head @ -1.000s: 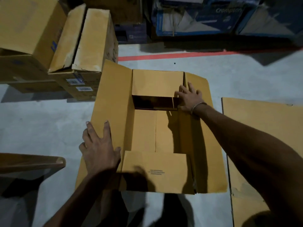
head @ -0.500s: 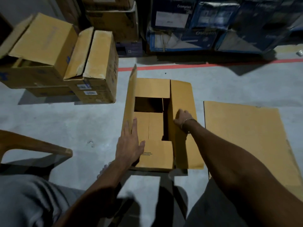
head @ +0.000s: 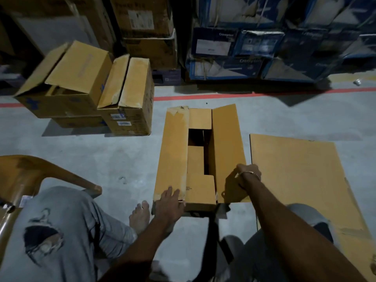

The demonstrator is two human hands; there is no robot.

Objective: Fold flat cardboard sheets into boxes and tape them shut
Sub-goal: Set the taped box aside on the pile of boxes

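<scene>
A yellow-brown cardboard box stands on the grey floor between my knees, its top partly closed. The short end flaps lie down inside. The long left flap is folded flat over the top, and my left hand presses on its near corner with straight fingers. The long right flap slopes down over the opening. My right hand, with a metal bangle on the wrist, grips that flap's near outer edge. A dark gap remains in the middle.
A flat cardboard sheet lies on the floor to the right. Folded boxes are stacked at left, blue cartons along the back behind a red floor line. A wooden chair arm is at left, my bare foot beside the box.
Both long flaps have come down over the opening. My left hand slid to the near corner of the left flap, my right hand moved back to the right flap's near edge. The camera pulled back.
</scene>
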